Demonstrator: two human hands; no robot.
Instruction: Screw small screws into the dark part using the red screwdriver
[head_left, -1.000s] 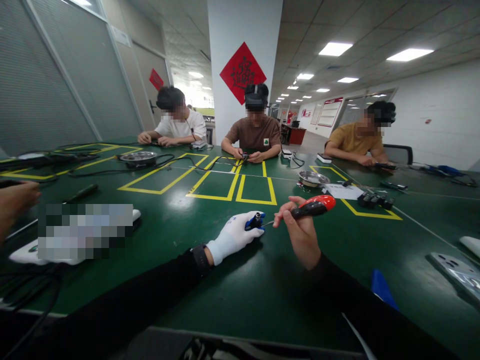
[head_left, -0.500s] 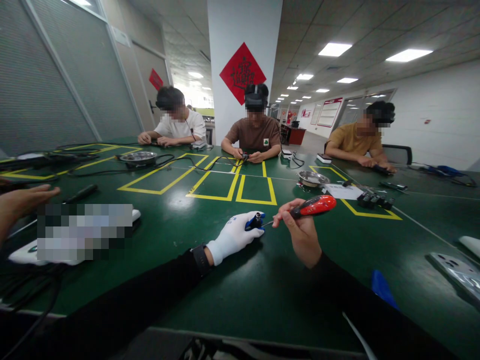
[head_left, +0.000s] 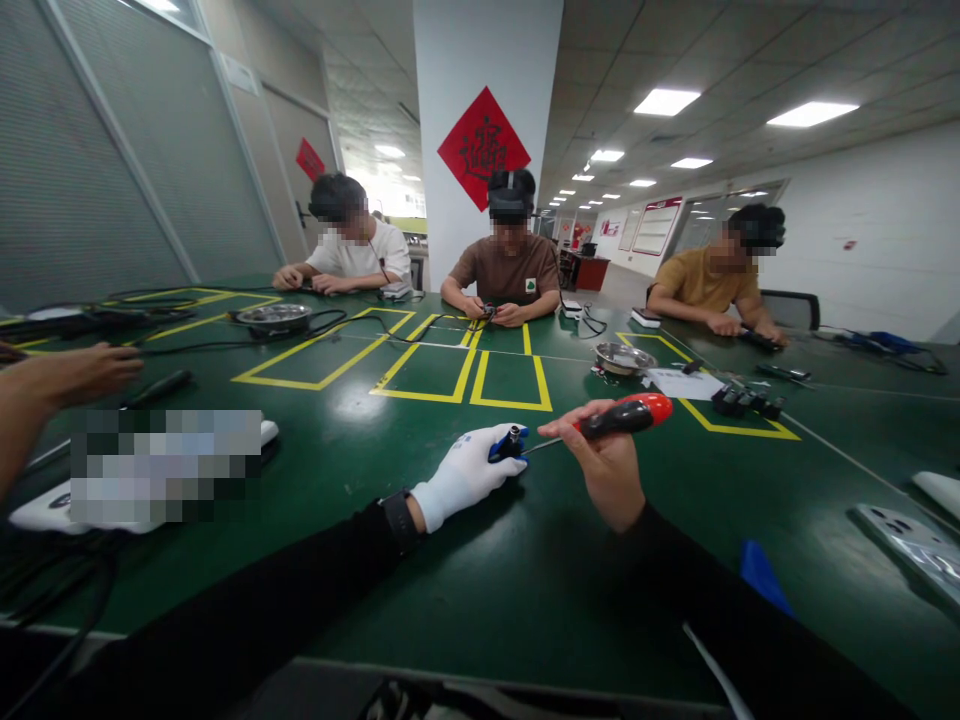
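Note:
My left hand [head_left: 472,475], in a white glove with blue fingertips, is closed around a small black part with a round metal fitting [head_left: 514,436] on top; its exact kind is too small to tell. In my bare right hand [head_left: 609,468] is a screwdriver [head_left: 626,415] with a red and black handle. Its thin shaft points left, and the tip meets the black part or ends right beside it; the glove hides the exact contact. Both hands are just above the green table [head_left: 420,590], in front of me.
Yellow tape rectangles [head_left: 512,405] mark the table. Metal bowls [head_left: 624,358] stand farther back, with a paper sheet [head_left: 686,383] and several black parts [head_left: 746,400] at right. Another person's hand [head_left: 82,372] reaches in at left near a screwdriver [head_left: 157,390]. Three people sit opposite.
The screwdriver handle has turned in my right fingers, showing more black and less red. My left hand stays in place. The other person's hand at left has moved slightly inward.

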